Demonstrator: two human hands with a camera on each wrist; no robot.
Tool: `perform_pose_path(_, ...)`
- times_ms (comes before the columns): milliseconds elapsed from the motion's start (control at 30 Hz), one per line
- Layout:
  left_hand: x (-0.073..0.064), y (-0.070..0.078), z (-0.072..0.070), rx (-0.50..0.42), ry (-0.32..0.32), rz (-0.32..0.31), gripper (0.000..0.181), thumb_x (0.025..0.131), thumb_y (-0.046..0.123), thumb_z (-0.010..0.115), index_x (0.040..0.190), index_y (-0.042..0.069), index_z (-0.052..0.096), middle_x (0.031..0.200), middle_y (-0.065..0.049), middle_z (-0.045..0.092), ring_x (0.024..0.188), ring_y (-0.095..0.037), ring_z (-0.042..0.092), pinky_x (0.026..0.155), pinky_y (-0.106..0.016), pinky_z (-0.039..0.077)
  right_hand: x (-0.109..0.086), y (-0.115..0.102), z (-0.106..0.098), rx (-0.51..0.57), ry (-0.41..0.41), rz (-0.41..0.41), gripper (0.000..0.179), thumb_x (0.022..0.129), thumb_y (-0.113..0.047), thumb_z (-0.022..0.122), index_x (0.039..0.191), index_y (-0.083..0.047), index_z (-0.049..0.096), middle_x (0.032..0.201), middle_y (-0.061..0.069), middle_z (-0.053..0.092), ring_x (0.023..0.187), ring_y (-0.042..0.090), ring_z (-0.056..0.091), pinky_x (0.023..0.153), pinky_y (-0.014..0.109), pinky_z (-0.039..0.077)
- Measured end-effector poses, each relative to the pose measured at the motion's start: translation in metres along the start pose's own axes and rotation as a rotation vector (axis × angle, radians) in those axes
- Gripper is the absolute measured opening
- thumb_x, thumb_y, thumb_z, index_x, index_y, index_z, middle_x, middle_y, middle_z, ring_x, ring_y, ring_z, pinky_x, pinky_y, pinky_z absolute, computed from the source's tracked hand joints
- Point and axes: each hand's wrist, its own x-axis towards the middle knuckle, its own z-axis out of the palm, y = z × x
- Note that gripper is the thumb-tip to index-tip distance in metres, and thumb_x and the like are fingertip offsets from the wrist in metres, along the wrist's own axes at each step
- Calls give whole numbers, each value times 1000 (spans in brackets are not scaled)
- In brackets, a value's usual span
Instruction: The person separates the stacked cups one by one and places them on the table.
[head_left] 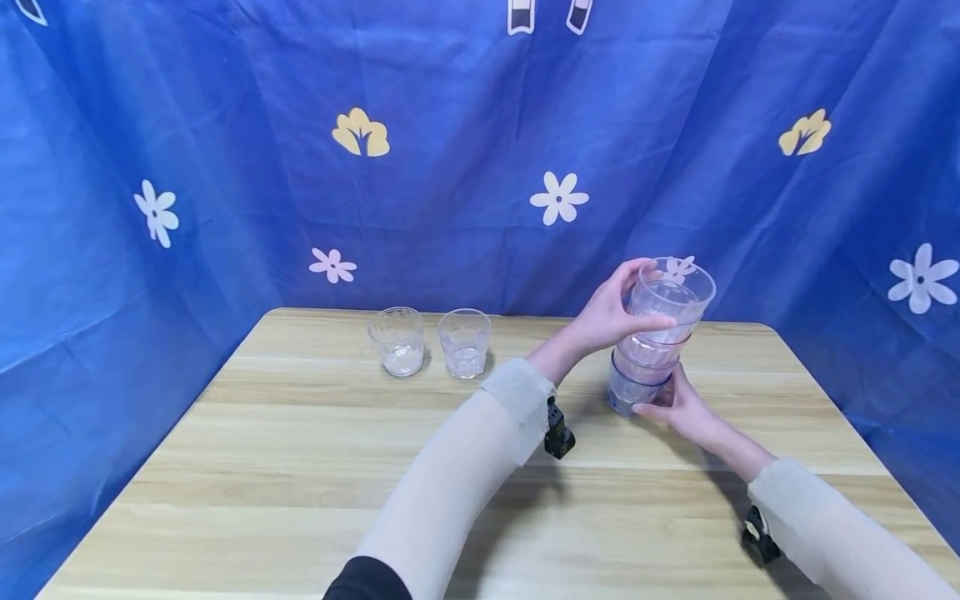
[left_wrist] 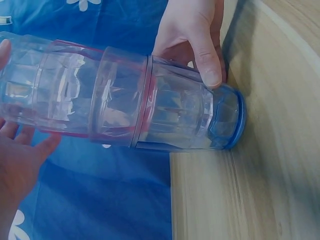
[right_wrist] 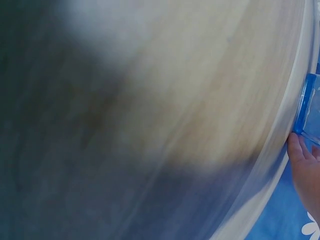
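A tall stack of nested clear plastic cups [head_left: 652, 354] stands toward the back right of the table, leaning a little. My left hand [head_left: 609, 315] grips its upper part, thumb across the front and fingers behind. Lowest is a blue-tinted cup [left_wrist: 182, 112], its base at the tabletop; above it come pink-tinged and colourless cups. My right hand [head_left: 684, 410] holds that lowest cup near its base, thumb in front. In the right wrist view, only part of the right hand [right_wrist: 306, 172] and the cup's blue base [right_wrist: 304, 105] show at the right edge.
Two clear cups, a left one [head_left: 397, 342] and a right one [head_left: 465, 343], stand upright side by side at the back of the wooden table [head_left: 300, 483]. A blue patterned curtain [head_left: 450, 167] hangs close behind the table's back edge and along both sides.
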Motion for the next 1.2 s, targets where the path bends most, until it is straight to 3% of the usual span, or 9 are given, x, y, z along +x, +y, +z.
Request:
perform_pose_path(500,4,5,0,-33,23,54,80,76,4,82,142,6,36,137,-7,55,124,-2,47,102,-20,36,2,0,0,2,10,-20,82,82,13,68,141,4,12,132,42,38,102,-1,57,88,19,48)
perform_pose_path(667,6,11,-1,-54,33,81,80,77,3,80,143,7,34,139,-9,54,129,-1,41,105,-21,32,1,-1,0,-13,6,6,83,82,11,68,142,3,11,133,41,39,110,15,57,89,19,48)
perform_pose_path(767,8,16,-1,-89,43,106,79,78,2,80,143,6,34,139,-9,53,131,-2,39,106,-22,32,0,-1,0,-23,2,28,83,83,12,68,142,4,11,134,41,39,115,32,55,89,20,48)
perform_pose_path(867,9,23,-2,-136,56,133,79,78,0,79,143,6,34,139,-8,54,130,-3,42,105,-21,34,0,-1,0,-32,3,33,81,83,12,67,141,5,11,133,41,39,116,41,52,88,21,48)
perform_pose_path(1100,8,46,-8,-247,85,164,79,77,-8,77,142,6,34,140,-6,53,127,-8,47,100,-19,40,0,0,0,-46,7,27,79,83,12,67,141,6,13,131,42,40,115,48,50,87,21,49)
perform_pose_path(1200,4,52,-15,-282,96,179,79,77,-12,75,142,4,34,141,-10,51,128,-8,47,101,-21,40,0,1,0,-41,6,16,80,83,12,67,141,5,13,131,42,41,113,36,56,86,22,50)
